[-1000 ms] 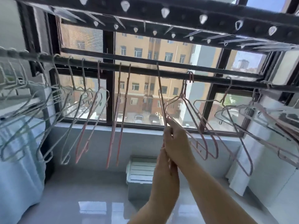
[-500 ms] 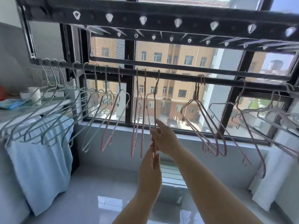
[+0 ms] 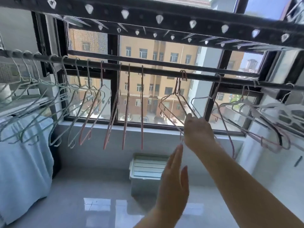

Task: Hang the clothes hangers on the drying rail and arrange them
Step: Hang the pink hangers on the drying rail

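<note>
Pinching pink hanger point(image 3: 176, 102) w/ right hand point(image 3: 198, 130), left hand point(image 3: 174, 176) released: slide it toward 9 o'clock along rail point(image 3: 158, 72), evenly spaced.

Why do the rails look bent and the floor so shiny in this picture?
Head view: the wide-angle lens bows the drying rail and the rack bar; daylight through the window backlights the hangers and glares off the glossy floor; the hangers at the far right are smeared by blur.
</note>
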The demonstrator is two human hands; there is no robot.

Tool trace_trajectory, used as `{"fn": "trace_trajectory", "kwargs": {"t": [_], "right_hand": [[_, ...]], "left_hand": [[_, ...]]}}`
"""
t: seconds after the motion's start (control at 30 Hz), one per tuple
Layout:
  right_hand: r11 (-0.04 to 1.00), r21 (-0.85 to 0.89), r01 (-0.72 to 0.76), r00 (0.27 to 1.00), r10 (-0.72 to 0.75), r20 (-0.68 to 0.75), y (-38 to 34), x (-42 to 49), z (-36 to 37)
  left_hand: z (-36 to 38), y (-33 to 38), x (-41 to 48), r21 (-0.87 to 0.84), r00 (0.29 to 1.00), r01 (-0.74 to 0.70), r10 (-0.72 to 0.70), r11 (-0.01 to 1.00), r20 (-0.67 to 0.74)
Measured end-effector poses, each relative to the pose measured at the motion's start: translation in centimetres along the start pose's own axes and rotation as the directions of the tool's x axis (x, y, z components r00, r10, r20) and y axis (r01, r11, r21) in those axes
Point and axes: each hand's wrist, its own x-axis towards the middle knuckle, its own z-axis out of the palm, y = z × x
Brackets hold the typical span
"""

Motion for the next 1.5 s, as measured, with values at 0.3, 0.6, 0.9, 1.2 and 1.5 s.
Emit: {"fn": "trace_trajectory", "kwargs": {"t": [0.3, 0.6, 0.9, 1.2, 1.5], "right_hand": [[0.270, 0.951, -0.153, 0.987, -0.011, 0.162, -0.2, 1.0, 1.4], [-0.167, 0.978, -0.126, 0.992, -0.038, 0.121, -3.3, 4.8, 0.1], [0.088, 0.973, -0.215, 0.976, -0.010, 0.217, -7.1, 1.2, 8.8], [0.195, 0.921, -0.339, 0.941, 0.043, 0.337, 5.8, -7.2, 13.3], [0.353, 0.880, -0.316, 0.947, 0.063, 0.315, 12.0, -7.7, 13.4]], "left_hand": [[-0.2, -0.3, 2.8, 0.052, 0.948, 0.138, -0.147, 0.989, 0.282], [-2.9, -2.0, 2.2, 0.134, 0.928, 0.182, -0.215, 0.974, 0.304], [-3.2, -6.2, -0.5, 0.187, 0.783, 0.437, -0.474, 0.880, 0.403], [-4.9, -14.9, -0.4, 0.457, 0.676, 0.575, -0.709, 0.678, 0.202], [-10.0, -21.1, 1.1, 0.461, 0.609, 0.520, -0.691, 0.719, 0.391]]}}
